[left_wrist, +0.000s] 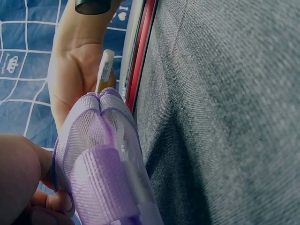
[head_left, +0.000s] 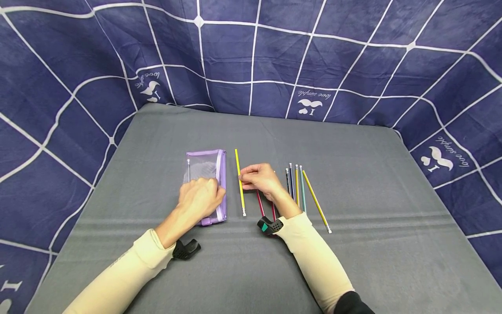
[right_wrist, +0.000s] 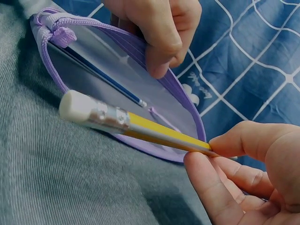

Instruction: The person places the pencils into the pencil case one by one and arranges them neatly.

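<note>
I am finding both hands occupied. The left hand (head_left: 201,196) is gripping the purple pouch (head_left: 222,170) by its rim; the right hand (head_left: 262,179) is pinching a yellow pencil (right_wrist: 159,132) between thumb and fingertips, eraser end near. The pouch is lying left of centre, its mouth facing right and apparently spread. The held pencil is running alongside that mouth, outside it, with a gap between.

I am judging the step in hand to be loading pencils into the pouch, this one not yet in. The next move is calling for carrying it left through the mouth, kept lengthwise, with the left hand holding the rim apart.

I am counting one pouch and one held pencil. Inside the pouch I am making out one blue pencil (right_wrist: 108,81); mesh and fingers may be hiding others. Two red pencils (head_left: 260,203) are lying partly covered by the right hand. Farther right, five more are lying: two dark pencils (head_left: 292,181), one green pencil (head_left: 303,187) and two yellow ones (head_left: 317,203). All are resting on one grey table (head_left: 372,183).
</note>
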The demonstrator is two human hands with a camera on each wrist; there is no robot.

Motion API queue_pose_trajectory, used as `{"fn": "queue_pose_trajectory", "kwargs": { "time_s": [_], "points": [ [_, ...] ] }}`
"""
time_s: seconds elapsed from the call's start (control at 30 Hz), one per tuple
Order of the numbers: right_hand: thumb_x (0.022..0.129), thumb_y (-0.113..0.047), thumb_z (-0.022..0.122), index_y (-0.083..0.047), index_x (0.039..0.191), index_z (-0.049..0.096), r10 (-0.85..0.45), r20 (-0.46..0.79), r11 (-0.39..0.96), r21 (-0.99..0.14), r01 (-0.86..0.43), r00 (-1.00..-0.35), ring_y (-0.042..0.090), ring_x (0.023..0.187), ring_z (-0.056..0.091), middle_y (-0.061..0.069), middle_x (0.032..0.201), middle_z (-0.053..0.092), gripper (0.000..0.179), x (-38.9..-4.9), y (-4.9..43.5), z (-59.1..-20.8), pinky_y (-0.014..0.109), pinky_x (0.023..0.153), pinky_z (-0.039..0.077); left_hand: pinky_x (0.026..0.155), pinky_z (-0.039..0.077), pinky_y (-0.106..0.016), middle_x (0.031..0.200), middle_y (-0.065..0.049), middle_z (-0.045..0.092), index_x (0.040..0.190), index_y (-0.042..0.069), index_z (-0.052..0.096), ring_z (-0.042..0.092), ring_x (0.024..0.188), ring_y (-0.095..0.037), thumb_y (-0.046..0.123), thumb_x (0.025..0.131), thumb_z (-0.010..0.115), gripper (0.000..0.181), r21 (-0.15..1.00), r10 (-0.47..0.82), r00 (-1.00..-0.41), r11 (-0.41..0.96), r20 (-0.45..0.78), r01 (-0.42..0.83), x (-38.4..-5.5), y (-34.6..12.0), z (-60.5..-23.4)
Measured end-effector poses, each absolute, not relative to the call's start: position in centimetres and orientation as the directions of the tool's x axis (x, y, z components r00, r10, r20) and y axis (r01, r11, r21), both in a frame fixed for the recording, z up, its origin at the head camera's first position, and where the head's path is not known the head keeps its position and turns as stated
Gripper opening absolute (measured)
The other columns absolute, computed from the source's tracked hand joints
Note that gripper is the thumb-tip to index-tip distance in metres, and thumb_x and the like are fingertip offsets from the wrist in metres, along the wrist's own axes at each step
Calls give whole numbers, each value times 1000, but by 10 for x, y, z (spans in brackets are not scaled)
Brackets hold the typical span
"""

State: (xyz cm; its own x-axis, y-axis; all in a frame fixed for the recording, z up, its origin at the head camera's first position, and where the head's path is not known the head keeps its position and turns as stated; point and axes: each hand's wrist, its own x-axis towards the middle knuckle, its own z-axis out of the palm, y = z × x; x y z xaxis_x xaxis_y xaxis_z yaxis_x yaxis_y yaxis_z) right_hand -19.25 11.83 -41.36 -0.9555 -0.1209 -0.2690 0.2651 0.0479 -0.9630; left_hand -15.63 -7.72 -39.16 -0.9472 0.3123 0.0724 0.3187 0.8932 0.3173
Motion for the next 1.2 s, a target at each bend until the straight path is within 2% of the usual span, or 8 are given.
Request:
{"fn": "queue_pose_trajectory", "kwargs": {
  "time_s": [0.57,1.2],
  "points": [
    [85,9,64,17,106,62,-117,-260,15,-966,260,-959,11,63,64,7,76,65,23,-197,93,-414,27,65,56,46,39,-46,56,-4,52,57,15,49,52,51,-27,25,85,51,29,325,309,-948,892,72,315,-156,-78,-390],
    [86,10,62,17,107,62,-129,-312,-18,-948,316,-941,13,64,65,9,79,65,23,-199,78,-420,27,66,56,47,40,-46,55,-3,52,59,16,50,52,52,-27,25,88,51,30,326,321,-943,886,85,330,-157,-77,-388]
  ]
}}
